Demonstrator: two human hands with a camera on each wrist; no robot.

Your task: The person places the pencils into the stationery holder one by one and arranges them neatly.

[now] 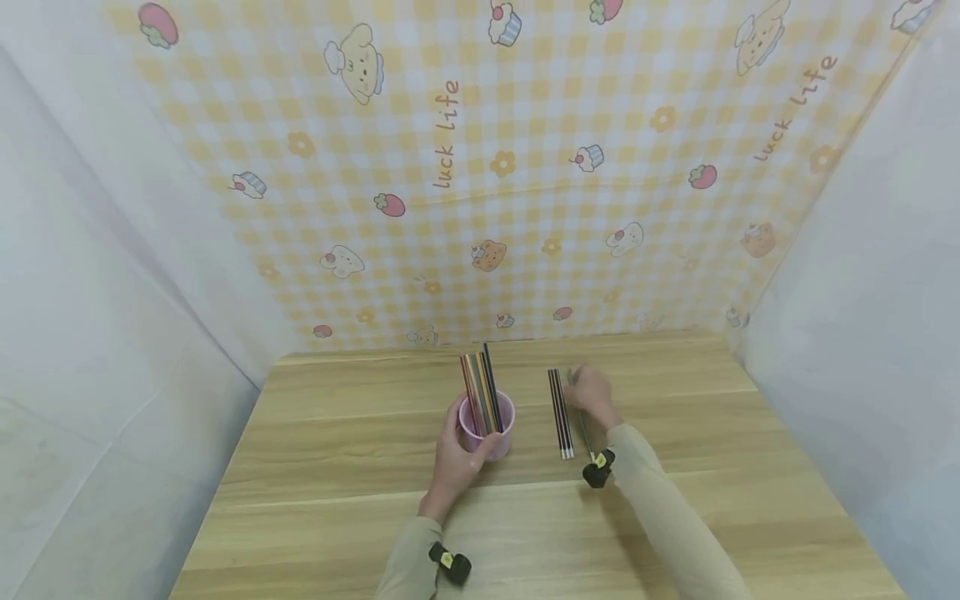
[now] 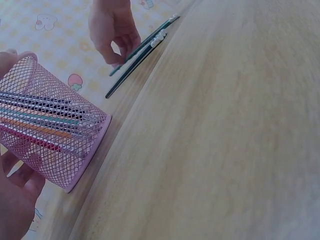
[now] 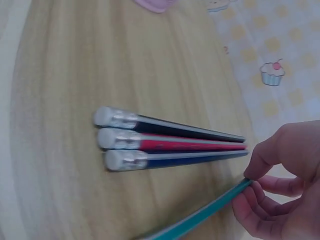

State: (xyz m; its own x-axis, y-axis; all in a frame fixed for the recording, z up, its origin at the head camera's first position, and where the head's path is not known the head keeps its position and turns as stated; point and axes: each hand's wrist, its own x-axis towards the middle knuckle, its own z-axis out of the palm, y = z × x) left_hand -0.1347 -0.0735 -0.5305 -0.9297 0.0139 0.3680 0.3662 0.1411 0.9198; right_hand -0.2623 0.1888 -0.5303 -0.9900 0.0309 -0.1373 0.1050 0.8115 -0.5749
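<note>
My left hand (image 1: pixel 459 458) grips a pink mesh pencil cup (image 2: pixel 52 120) around its side, thumb near the rim. Several pencils (image 1: pixel 480 392) of different colours stand in the cup, leaning towards the back. Between thumb and fingers, my right hand (image 3: pixel 280 185) pinches a green pencil (image 3: pixel 200 215) near one end. Beside it, three pencils lie side by side on the table: a black pencil (image 3: pixel 190 130), a red pencil (image 3: pixel 195 145) and a blue pencil (image 3: pixel 195 159). Their white eraser ends point towards my body.
The wooden table (image 1: pixel 337 450) reaches back to a yellow checked cloth (image 1: pixel 465 250) with cartoon prints. White walls (image 1: pixel 112 333) rise on both sides. A black wrist camera (image 1: pixel 450 565) is strapped to my left sleeve, and another (image 1: pixel 598 471) to my right.
</note>
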